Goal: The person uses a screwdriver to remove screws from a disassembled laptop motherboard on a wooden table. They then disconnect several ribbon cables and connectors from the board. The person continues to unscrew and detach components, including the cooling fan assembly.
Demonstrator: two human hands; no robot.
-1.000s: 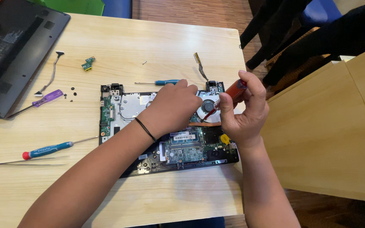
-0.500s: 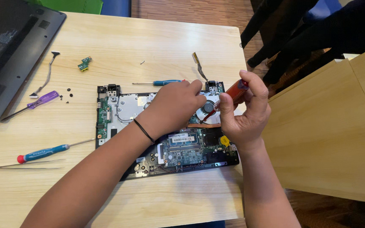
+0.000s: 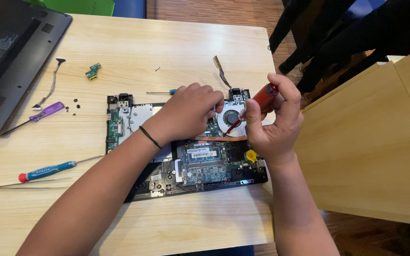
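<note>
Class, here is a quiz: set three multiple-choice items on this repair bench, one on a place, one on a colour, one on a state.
1. Where is the purple screwdriver?
A. left of the open laptop
B. on the fan
C. in the left hand

2. What colour is the screwdriver in the right hand?
A. green
B. red
C. white

3. How is the laptop?
A. lid shut
B. cover off, board bare
C. wrapped in foil

Answers:
1 A, it lies on the table beside the black cover.
2 B, its handle is red.
3 B, circuit board and fan show.
</note>
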